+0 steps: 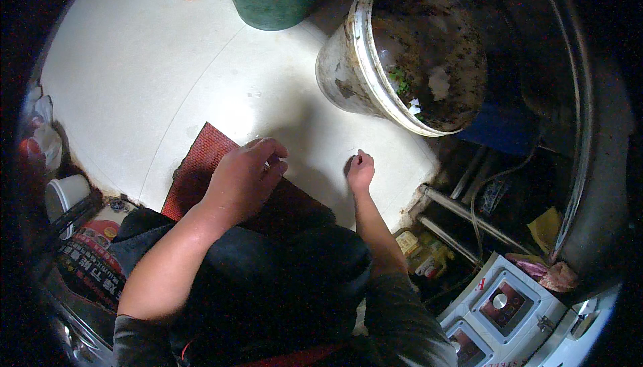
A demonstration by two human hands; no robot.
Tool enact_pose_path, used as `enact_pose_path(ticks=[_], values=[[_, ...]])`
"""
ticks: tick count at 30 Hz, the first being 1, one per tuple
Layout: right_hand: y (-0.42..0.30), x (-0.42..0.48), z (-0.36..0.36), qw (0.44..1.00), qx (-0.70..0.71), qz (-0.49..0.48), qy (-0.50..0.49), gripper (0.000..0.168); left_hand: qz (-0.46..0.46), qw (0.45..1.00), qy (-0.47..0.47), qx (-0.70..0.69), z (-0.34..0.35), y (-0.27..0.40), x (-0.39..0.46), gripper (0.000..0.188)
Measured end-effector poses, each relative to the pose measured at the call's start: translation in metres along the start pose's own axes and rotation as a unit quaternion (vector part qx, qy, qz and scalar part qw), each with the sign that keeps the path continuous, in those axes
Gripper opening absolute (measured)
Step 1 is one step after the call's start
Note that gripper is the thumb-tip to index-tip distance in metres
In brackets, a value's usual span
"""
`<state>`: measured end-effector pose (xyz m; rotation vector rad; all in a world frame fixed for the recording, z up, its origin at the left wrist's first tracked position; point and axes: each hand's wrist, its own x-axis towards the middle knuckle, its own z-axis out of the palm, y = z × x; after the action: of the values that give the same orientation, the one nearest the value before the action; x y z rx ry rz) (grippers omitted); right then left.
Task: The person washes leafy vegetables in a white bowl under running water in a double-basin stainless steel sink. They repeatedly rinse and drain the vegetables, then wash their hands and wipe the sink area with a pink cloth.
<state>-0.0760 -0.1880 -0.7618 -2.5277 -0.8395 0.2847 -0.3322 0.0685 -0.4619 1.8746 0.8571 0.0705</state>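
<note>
My left hand is over a red textured mat, its fingers curled towards the thumb. A small pale spot shows between the fingers; whether it is something held or the floor behind cannot be told. Lower down and to the right, my right hand is close to the pale floor, fingers bent in; anything inside it is hidden. Beyond that hand, a dirty white plastic bucket with dark residue, green leafy scraps and white bits inside stands with its mouth facing me.
A green plastic tub stands at the top. Metal rack legs and bottles are at the right, above a panel with knobs. A white plastic tub, plastic bags and a printed package lie at left.
</note>
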Motion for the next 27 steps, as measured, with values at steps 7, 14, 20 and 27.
enact_pose_path(ticks=[7,14,20,27], values=[[-0.040,0.006,-0.007,0.997,-0.063,0.034,-0.008,0.024,0.012,1.000,0.007,-0.014,-0.004,-0.001,-0.002,0.016],[-0.046,0.027,0.001,0.978,-0.183,0.101,-0.020,0.023,0.021,1.000,0.008,-0.006,-0.007,-0.005,-0.002,0.016],[-0.036,0.041,0.004,0.960,-0.267,0.047,-0.071,0.020,0.010,1.000,0.004,-0.008,-0.011,-0.006,-0.002,0.016],[-0.037,0.039,-0.024,0.986,-0.128,0.093,-0.047,0.027,-0.007,1.000,-0.018,0.006,-0.012,-0.010,0.000,0.019]])
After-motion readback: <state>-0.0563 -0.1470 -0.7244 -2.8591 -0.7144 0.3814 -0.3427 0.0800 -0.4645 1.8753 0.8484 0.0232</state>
